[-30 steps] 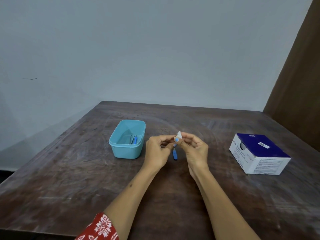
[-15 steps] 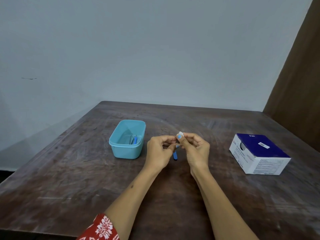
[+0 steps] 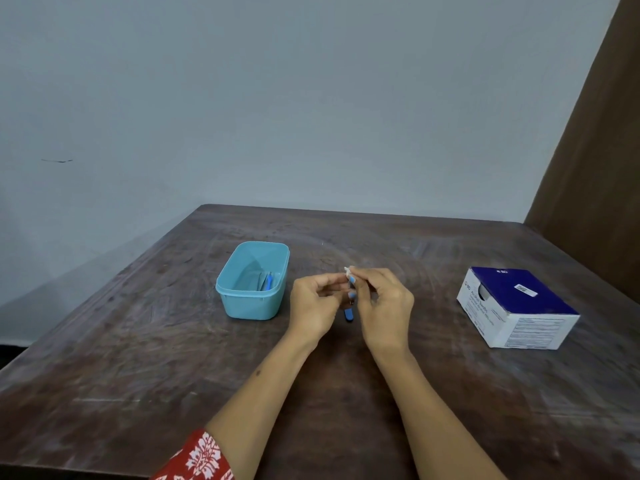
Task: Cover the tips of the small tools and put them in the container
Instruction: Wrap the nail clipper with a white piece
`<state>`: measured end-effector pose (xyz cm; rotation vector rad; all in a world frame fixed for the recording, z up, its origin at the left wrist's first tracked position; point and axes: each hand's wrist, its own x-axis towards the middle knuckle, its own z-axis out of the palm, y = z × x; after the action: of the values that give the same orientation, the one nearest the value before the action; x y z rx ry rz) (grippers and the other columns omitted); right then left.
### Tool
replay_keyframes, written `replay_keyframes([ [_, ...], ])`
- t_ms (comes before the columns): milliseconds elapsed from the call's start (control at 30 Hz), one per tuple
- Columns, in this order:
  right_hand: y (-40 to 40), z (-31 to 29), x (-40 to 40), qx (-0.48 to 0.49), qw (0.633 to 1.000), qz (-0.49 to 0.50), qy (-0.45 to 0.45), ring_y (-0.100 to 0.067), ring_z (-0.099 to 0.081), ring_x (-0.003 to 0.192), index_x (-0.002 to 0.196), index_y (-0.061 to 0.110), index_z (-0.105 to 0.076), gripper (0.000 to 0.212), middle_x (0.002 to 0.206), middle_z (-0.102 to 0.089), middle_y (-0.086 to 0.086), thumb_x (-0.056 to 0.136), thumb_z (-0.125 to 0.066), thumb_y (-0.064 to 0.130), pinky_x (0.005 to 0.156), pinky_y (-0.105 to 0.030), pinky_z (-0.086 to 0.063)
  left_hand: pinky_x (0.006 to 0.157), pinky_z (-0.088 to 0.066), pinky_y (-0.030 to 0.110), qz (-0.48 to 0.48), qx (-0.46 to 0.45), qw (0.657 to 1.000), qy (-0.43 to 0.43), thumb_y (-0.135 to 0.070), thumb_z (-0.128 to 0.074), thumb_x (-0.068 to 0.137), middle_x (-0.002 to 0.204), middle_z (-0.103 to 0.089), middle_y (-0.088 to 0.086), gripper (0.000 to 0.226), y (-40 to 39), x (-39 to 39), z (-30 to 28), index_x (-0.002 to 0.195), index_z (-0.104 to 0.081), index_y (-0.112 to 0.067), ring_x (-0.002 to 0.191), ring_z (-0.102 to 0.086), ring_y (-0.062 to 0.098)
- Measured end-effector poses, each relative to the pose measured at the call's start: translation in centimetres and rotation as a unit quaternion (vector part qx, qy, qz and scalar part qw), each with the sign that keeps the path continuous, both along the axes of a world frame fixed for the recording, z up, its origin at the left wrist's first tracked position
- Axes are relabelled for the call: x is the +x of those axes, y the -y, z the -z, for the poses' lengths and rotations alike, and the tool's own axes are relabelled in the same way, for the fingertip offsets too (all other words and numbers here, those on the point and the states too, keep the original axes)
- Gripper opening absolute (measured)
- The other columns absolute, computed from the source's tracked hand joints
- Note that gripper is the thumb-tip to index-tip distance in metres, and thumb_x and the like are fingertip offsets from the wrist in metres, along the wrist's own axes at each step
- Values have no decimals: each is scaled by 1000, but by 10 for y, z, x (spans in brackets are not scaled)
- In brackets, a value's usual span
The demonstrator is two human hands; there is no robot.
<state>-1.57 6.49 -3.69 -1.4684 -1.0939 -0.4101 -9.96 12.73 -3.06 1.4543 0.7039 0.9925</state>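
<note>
small tool (image 3: 348, 312) hangs upright between our hands, its blue handle pointing down at the counter (image 3: 138, 358). over the last second the white cover (image 3: 347, 270) pinched by our right hand (image 3: 382, 306) has folded closer onto the tip, so we judge capping nearly done. our left hand (image 3: 313, 303) pinches the shaft. the tip itself is hidden. the container (image 3: 254, 282), left of our left hand, holds blue pieces, too small to count.

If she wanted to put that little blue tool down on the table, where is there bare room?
Bare wood lies between the right hand and the white and blue box, along the near table edge left of the forearms, and behind the hands toward the wall. It is tight between the teal container and the left hand, where both hands hold the blue tool.
</note>
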Motion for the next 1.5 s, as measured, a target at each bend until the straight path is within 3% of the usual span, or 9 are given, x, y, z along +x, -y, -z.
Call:
replay_keyframes([
  [133, -1, 1, -4, 20, 1000, 12, 19, 3, -58, 70, 94, 5, -73, 22, 83, -67, -7, 79, -66, -10, 65, -1, -44, 76, -58, 34, 1, -20, 1000, 9, 7, -72, 73, 81, -73, 5, 30, 1, 1, -1, 87, -72, -19, 81, -70, 18],
  [267, 2, -2, 0, 69, 996, 42, -36, 0, -58, 76, 90, 6, -73, 18, 83, -68, -5, 81, -65, -7, 65, -2, -40, 67, -58, 25, -31, -28, 999, 13, 7, -72, 73, 81, -72, 8, 29, 0, 1, -1, 101, -70, -3, 77, -69, 19],
  [533, -1, 3, -1, -32, 998, -30, 36, -6, -61, 75, 88, 8, -73, 20, 86, -69, -2, 76, -68, -7, 69, -11, -49, 80, -57, 30, -28, -39, 998, 40, 13, -61, 80, 91, -72, 7, 35, -4, 1, -3, 110, -66, -4, 84, -68, 15],
  [667, 0, 5, -1, -67, 996, -34, 43, -7, -63, 68, 83, 8, -74, 17, 80, -69, -2, 70, -74, -3, 68, -10, -49, 78, -58, 34, -38, -85, 993, 79, 7, -57, 85, 95, -71, 13, 25, -4, 0, -4, 106, -67, -2, 87, -69, 26],
  [833, 1, 1, -3, -44, 996, -40, 63, -13, -66, 82, 92, 5, -73, 19, 91, -70, -6, 76, -70, -5, 78, -21, -52, 64, -57, 23, -24, -95, 989, 112, -5, -60, 88, 76, -72, 7, 11, 2, 0, -7, 92, -70, -5, 68, -70, 15],
  [1033, 2, 3, -4, -100, 993, -28, 64, -14, -62, 68, 75, 10, -70, 7, 77, -67, 0, 69, -72, 7, 61, -32, -54, 72, -58, 28, -56, -86, 991, 90, -4, -69, 80, 85, -72, 5, 17, -2, -2, -5, 97, -70, -7, 79, -68, 17],
  [1167, 1, 1, -6, -73, 994, -27, 78, -14, -66, 83, 88, 6, -74, 17, 91, -71, -4, 72, -73, 0, 77, -21, -52, 63, -57, 22, -62, -91, 990, 87, -2, -66, 82, 86, -72, 3, 17, -3, -2, -6, 98, -69, -9, 81, -69, 16],
  [1333, 2, 5, -5, -97, 995, -25, 25, -10, -63, 67, 77, 10, -72, 11, 77, -68, -1, 70, -74, 3, 64, -23, -54, 70, -58, 27, -76, -80, 990, 88, -6, -68, 81, 89, -72, 8, 20, -4, -3, -6, 101, -68, -5, 84, -70, 23],
  [1500, 2, 1, -7, -15, 1000, -17, -10, -5, -63, 69, 83, 9, -73, 13, 78, -71, 0, 73, -74, 1, 69, -9, -49, 73, -59, 31, -80, -74, 989, 96, -8, -67, 82, 84, -72, 11, 22, -4, -1, -8, 103, -67, 1, 77, -70, 20],
])
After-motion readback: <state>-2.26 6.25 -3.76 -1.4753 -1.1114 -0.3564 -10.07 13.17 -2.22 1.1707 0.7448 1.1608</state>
